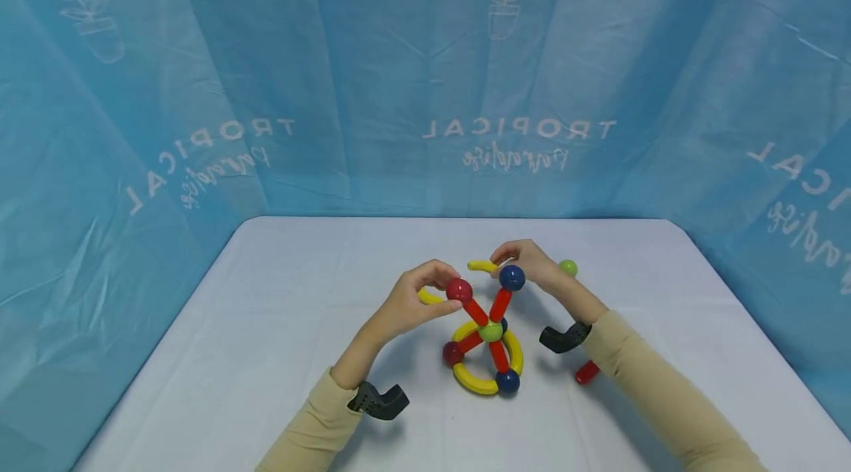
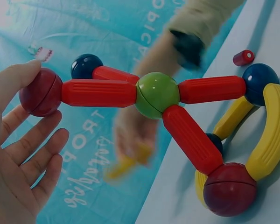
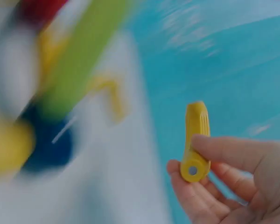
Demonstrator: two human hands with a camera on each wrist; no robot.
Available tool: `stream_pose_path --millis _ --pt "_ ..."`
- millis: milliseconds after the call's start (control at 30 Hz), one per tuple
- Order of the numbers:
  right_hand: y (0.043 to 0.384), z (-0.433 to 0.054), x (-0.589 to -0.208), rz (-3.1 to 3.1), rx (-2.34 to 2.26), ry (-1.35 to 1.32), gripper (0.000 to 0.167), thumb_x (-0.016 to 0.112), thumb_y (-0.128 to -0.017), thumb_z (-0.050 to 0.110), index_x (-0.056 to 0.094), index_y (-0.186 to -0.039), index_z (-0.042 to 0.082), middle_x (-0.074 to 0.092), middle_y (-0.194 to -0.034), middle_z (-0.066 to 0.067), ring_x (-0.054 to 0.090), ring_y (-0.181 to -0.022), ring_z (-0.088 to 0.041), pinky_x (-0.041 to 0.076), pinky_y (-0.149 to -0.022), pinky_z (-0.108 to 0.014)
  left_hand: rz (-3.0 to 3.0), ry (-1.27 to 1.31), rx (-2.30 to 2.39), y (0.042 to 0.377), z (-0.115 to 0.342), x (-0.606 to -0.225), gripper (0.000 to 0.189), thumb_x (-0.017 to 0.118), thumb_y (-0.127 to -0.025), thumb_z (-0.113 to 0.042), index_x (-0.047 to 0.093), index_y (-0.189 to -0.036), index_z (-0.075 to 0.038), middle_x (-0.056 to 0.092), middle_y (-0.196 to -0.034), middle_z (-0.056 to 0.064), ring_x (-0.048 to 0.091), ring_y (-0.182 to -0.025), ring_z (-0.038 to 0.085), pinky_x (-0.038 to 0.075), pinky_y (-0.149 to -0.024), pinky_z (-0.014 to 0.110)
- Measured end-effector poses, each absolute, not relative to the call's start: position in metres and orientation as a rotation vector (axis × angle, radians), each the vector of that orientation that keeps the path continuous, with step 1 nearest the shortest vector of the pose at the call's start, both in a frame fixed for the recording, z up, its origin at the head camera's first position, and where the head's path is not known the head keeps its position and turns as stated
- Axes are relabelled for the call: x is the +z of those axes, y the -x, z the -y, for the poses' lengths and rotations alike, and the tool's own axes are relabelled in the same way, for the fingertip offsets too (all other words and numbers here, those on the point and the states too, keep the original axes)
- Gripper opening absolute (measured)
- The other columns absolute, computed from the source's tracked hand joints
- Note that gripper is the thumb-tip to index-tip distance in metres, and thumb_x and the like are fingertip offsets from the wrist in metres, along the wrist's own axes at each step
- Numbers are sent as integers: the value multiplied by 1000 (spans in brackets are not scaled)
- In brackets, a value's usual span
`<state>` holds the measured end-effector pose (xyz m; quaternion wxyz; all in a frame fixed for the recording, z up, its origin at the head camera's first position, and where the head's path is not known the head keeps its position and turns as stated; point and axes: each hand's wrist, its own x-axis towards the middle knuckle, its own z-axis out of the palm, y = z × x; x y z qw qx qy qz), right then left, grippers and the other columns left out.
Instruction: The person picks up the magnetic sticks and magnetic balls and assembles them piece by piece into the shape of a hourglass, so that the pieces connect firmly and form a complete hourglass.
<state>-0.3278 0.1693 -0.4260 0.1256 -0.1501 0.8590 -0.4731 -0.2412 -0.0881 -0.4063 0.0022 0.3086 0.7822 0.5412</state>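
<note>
Left hand (image 1: 411, 300) pinches the glossy red ball (image 1: 459, 290), probably slippery, atop the frame (image 1: 499, 356) standing on the desk (image 1: 299, 324). Looks light, stiff; joints might pop, so hold its green hub (image 1: 490, 332). Right hand (image 1: 530, 262) pinches a yellow rod (image 3: 196, 125) near one end.

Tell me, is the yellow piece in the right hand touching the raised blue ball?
Apart. The left wrist view shows the yellow piece, though blurred, well clear of the raised blue ball, with backdrop visible between them.

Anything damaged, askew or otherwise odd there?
Just the "TROPICAL" lettering on the blue backdrop around the white table: it reads mirror-reversed. The ball-and-rod model shows no visible damage.
</note>
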Motion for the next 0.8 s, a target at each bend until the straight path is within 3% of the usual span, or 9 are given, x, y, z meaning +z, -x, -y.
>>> stream_pose_path --millis 167,333,667,800 --pt "308 -167 -375 -2319 -1561 311 34 67 -87 14 60 -116 -1 64 -106 -11 70 -94 -23 54 -90 -37 -2452 -989 1716 242 88 -407 30 72 -82 -13 61 -110 -9 66 -104 8 58 -92 15 50 -84 28" --pt "288 -162 -348 -2283 -1572 374 33 66 -87 14 59 -116 0 63 -103 -9 71 -92 -24 56 -84 -34 -2440 -982 1722 243 88 -408 29 72 -82 -13 61 -109 -9 66 -104 8 58 -92 14 50 -84 28" --pt "274 -159 -349 -2360 -1526 497 27 69 -84 10 63 -107 -3 68 -96 -5 69 -82 -18 56 -81 -28 -2444 -962 1723 242 87 -407 37 72 -82 -13 55 -115 -8 67 -103 9 59 -94 16 50 -86 28" --pt "271 -158 -352 -2322 -1552 537 28 68 -83 8 62 -107 -6 68 -92 -4 66 -79 -17 56 -77 -24 -2424 -952 1738 242 88 -407 45 73 -82 -13 49 -120 -10 68 -100 10 60 -95 19 52 -86 35"
